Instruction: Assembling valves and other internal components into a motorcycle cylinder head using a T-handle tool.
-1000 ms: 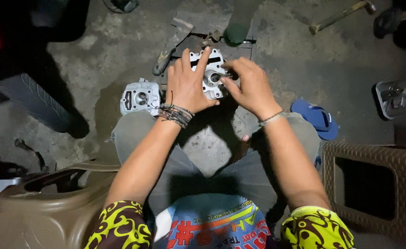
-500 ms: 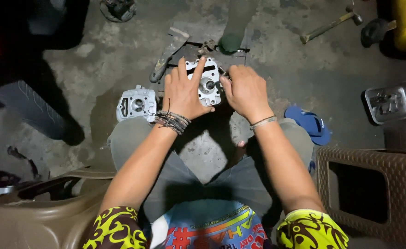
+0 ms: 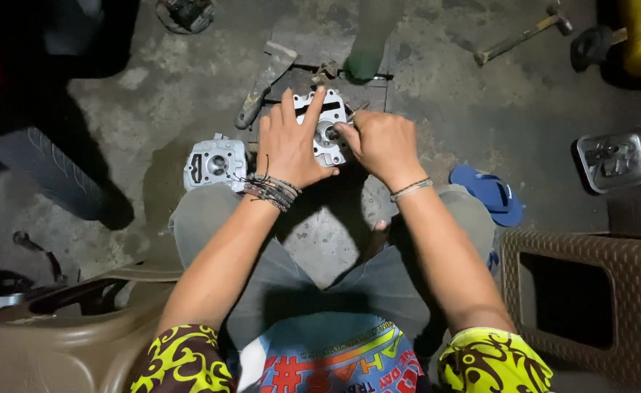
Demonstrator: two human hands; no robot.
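Observation:
A grey metal engine cylinder head (image 3: 327, 124) lies on the concrete floor in front of my knees. My left hand (image 3: 287, 142) rests flat on its left side, fingers spread, holding it down. My right hand (image 3: 382, 142) is curled at its right side, fingertips pinched at a round port in the middle; whether a small part is between them I cannot tell. A second cylinder head (image 3: 215, 164) lies on the floor just left of my left wrist.
A dirty tool (image 3: 262, 87) and a green bottle (image 3: 368, 62) lie beyond the head. A hammer (image 3: 524, 33) is at the back right, a metal tray (image 3: 619, 160) and blue sandal (image 3: 488, 193) to the right, a brown woven stool (image 3: 590, 306) near right, a tan plastic panel (image 3: 58, 335) near left.
The view has shifted slightly; both hands stay on the cylinder head. My right fingers have moved in closer to the central port.

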